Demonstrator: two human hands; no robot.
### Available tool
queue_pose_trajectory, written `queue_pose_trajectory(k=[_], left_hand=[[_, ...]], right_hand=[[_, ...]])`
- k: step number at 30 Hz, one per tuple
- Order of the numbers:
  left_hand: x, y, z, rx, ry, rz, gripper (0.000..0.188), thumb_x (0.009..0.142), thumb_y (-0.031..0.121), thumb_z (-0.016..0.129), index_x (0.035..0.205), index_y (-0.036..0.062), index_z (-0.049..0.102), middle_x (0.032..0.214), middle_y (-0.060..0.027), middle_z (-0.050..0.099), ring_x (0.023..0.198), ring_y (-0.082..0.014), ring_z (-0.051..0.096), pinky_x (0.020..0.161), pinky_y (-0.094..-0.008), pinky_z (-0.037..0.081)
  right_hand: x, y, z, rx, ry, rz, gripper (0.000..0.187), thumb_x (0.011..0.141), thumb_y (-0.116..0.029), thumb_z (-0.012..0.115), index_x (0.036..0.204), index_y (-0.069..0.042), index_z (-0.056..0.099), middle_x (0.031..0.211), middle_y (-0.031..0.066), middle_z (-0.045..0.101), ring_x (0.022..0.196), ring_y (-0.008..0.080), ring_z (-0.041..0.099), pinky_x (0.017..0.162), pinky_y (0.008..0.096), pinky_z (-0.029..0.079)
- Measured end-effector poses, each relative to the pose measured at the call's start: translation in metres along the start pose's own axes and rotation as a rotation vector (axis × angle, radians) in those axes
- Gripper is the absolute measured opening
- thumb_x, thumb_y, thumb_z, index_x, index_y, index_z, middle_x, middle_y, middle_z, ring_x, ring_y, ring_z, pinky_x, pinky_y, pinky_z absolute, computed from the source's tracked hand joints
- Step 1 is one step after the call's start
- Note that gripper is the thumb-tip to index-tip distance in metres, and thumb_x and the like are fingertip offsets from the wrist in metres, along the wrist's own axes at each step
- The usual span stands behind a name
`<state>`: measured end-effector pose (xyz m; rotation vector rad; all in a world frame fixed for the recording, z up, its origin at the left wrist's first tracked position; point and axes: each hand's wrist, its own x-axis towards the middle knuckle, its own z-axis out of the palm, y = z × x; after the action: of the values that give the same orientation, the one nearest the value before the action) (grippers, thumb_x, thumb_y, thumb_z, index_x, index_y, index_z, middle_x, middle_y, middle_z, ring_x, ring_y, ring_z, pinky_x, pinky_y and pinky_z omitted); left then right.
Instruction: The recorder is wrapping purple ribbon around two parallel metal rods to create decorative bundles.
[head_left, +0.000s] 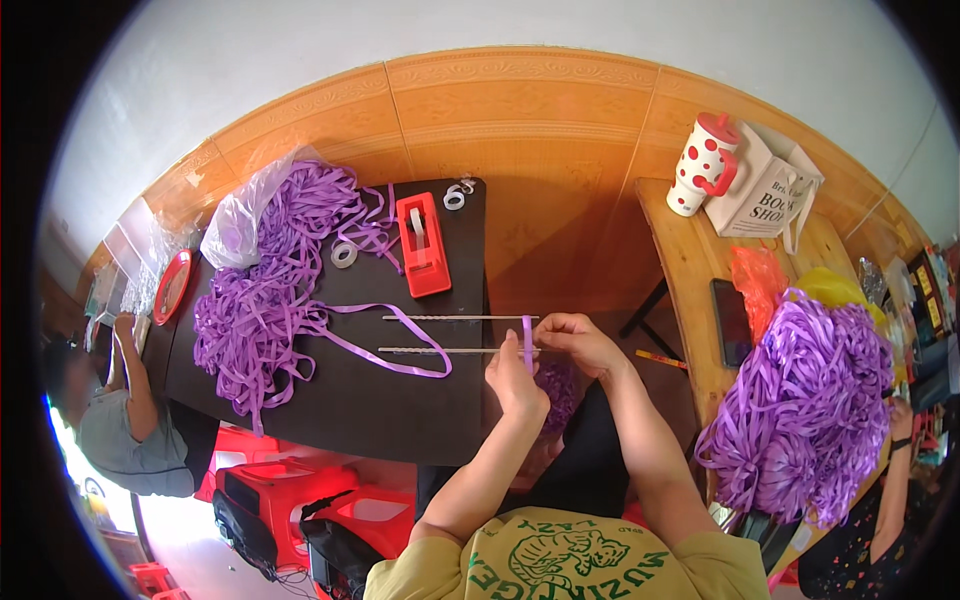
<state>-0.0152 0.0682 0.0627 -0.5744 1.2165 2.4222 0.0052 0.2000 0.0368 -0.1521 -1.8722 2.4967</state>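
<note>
Two thin metal rods (450, 318) lie parallel across the dark table, their right ends reaching past its edge. Near those ends a purple ribbon (528, 345) runs across both rods. My left hand (518, 382) is closed on this ribbon, thumb and fingers pinching it beside the nearer rod. At the rod tips, my right hand (582, 342) has its fingers pressed together; what they grip is hidden. A large tangled heap of purple ribbon (255, 325) covers the table's left part, and one loose strand (425, 365) curves from it under the rods.
On the dark table (340, 400) stand a red tape dispenser (424, 245) and tape rolls (344, 255). A wooden table (655, 205) at right bears a dotted tumbler (703, 165), paper bag (765, 185), phone (731, 322) and ribbon pile (800, 410). Red stools (290, 500) are at lower left; people sit either side.
</note>
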Motion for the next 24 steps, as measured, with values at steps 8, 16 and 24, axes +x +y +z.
queue_pose_trajectory(k=[8,16,24], left_hand=[[-0.012,0.005,-0.007,-0.144,-0.191,-0.084,0.010,0.085,0.012,0.055,0.086,0.0024,0.059,0.082,-0.0068,0.061,0.073,-0.0188,0.059,0.069,-0.0301,0.042],[-0.001,-0.019,-0.012,-0.275,-0.235,0.092,0.004,0.083,0.003,0.060,0.084,-0.0007,0.062,0.082,-0.0086,0.063,0.078,-0.0183,0.061,0.076,-0.0291,0.045],[0.000,-0.022,-0.013,-0.301,-0.242,0.202,0.006,0.084,0.005,0.061,0.087,0.0006,0.064,0.088,-0.0088,0.065,0.083,-0.0163,0.062,0.080,-0.0278,0.045]], right_hand=[[0.021,0.012,0.003,0.165,-0.195,0.112,0.011,0.085,-0.011,0.062,0.089,-0.001,0.062,0.093,0.0081,0.063,0.085,0.0136,0.059,0.077,0.0251,0.047],[0.039,0.021,0.007,0.357,-0.366,0.062,0.019,0.077,-0.010,0.064,0.091,0.003,0.063,0.113,0.0236,0.057,0.097,0.0246,0.059,0.084,0.0337,0.047],[0.037,-0.049,0.007,-0.372,0.093,-0.134,0.018,0.082,-0.005,0.061,0.100,-0.003,0.065,0.101,0.0068,0.064,0.093,0.0176,0.058,0.086,0.0272,0.044]])
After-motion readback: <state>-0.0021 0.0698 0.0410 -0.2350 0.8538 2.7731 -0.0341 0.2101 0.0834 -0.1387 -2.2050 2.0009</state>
